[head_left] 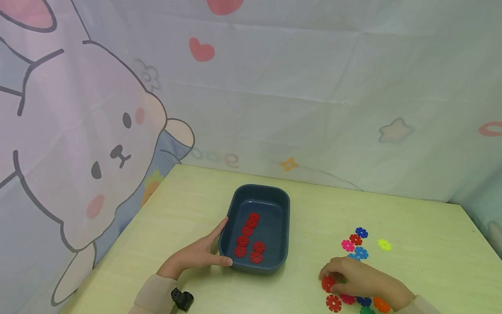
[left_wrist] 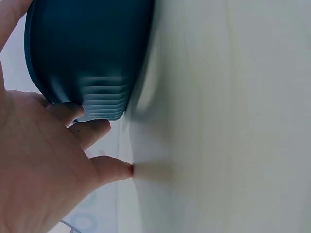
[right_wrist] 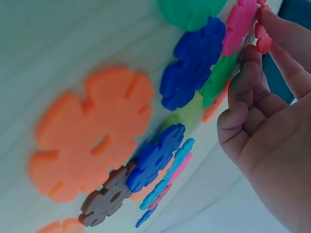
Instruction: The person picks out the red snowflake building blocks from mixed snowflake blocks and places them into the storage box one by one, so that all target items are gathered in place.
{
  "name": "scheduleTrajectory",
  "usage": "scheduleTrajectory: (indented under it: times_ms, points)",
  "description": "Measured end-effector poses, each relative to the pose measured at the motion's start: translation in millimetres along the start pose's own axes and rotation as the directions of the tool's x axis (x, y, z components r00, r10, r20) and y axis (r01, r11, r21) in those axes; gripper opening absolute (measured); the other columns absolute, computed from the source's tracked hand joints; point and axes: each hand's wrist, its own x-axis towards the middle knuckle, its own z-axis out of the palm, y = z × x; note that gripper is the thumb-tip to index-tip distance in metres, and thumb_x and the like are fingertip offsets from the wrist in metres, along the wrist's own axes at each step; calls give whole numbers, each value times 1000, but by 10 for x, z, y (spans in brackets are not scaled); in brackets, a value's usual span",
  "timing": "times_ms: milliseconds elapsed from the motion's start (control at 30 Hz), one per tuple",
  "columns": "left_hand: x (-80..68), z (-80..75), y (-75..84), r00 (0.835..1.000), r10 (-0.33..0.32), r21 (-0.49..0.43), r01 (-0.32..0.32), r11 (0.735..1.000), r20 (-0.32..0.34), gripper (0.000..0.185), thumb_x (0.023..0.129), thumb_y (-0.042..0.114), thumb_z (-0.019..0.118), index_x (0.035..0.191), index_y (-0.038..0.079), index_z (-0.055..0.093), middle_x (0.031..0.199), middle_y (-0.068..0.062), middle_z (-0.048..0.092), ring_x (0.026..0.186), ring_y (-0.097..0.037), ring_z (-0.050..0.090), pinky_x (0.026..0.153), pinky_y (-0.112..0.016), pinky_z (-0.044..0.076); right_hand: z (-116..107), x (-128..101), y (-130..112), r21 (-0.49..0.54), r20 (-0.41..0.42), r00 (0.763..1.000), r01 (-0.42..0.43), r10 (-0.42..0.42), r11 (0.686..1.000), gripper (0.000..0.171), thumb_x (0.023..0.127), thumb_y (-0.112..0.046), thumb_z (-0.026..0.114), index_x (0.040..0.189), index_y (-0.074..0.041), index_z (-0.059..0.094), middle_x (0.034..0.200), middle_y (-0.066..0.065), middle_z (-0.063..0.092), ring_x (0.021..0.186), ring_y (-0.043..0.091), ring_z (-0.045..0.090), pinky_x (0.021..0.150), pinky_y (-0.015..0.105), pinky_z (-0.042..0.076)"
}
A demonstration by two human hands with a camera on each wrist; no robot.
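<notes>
A dark blue tray (head_left: pixel 280 205) stands mid-table with several red flower-shaped discs (head_left: pixel 248 237) inside. My left hand (head_left: pixel 213 248) rests against the tray's near-left corner with straight fingers along its side and the thumb along its front. In the left wrist view the fingertips (left_wrist: pixel 77 114) touch the tray's outer wall (left_wrist: pixel 87 53). My right hand (head_left: pixel 333 274) is at the near right over a pile of coloured discs and pinches a red disc (head_left: pixel 327 283). In the right wrist view that red disc (right_wrist: pixel 264 39) sits between the fingertips (right_wrist: pixel 284 29).
Loose discs lie around the right hand: red (head_left: pixel 333 303), pink (head_left: pixel 347 298), blue (head_left: pixel 364 301), orange (head_left: pixel 381 305). Further back lie blue (head_left: pixel 361 232), pink (head_left: pixel 347 245) and yellow (head_left: pixel 384 244). A printed curtain (head_left: pixel 251 87) closes off the back and left of the pale wooden table (head_left: pixel 188 196).
</notes>
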Motion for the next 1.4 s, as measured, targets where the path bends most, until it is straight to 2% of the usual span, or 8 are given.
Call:
scheduleTrajectory:
  times_ms: [167, 433, 733, 1000, 1400]
  points:
    - [2, 1, -7, 1000, -2, -4, 2, 1000, 0, 108, 83, 38, 76, 156, 28, -4, 162, -5, -3, 147, -34, 3, 111, -62, 18, -1, -11, -4, -6, 2, 1000, -3, 3, 1000, 20, 86, -20, 73, 106, -20, 70, 93, -16, 59, 79, 0, 50, 72, 20, 49]
    - [4, -3, -17, 1000, -2, 10, 2, 1000, -5, 109, 83, 40, 76, 156, 28, -5, 162, -5, -3, 147, -34, 5, 111, -62, 19, 12, -13, 20, -8, -26, 998, 49, -49, 999, 18, 87, -21, 72, 105, -18, 69, 94, -17, 59, 79, -1, 50, 72, 20, 50]
    - [2, -7, 5, 1000, -7, 2, 7, 1000, -4, 109, 83, 39, 75, 156, 27, -4, 162, -6, -4, 148, -34, 4, 111, -62, 18, -13, 15, 5, 51, -11, 999, -36, 37, 998, 23, 88, -20, 71, 110, -18, 68, 95, -16, 64, 79, 0, 54, 74, 18, 50]
    - [1, -7, 8, 1000, -4, 9, 4, 1000, -4, 109, 83, 40, 75, 156, 26, -4, 162, -6, -4, 148, -34, 4, 112, -62, 18, -7, 6, 12, 31, -17, 999, -38, 38, 999, 26, 85, -20, 74, 110, -18, 68, 98, -15, 63, 80, 0, 53, 73, 18, 50]
    - [5, 3, -3, 1000, -7, 10, 7, 1000, 1, 109, 83, 40, 75, 156, 27, -4, 162, -6, -3, 148, -34, 4, 111, -62, 18, 7, -16, 16, 52, -10, 996, -84, 85, 995, 30, 81, -20, 78, 110, -16, 68, 93, -15, 61, 79, 3, 52, 70, 19, 50]
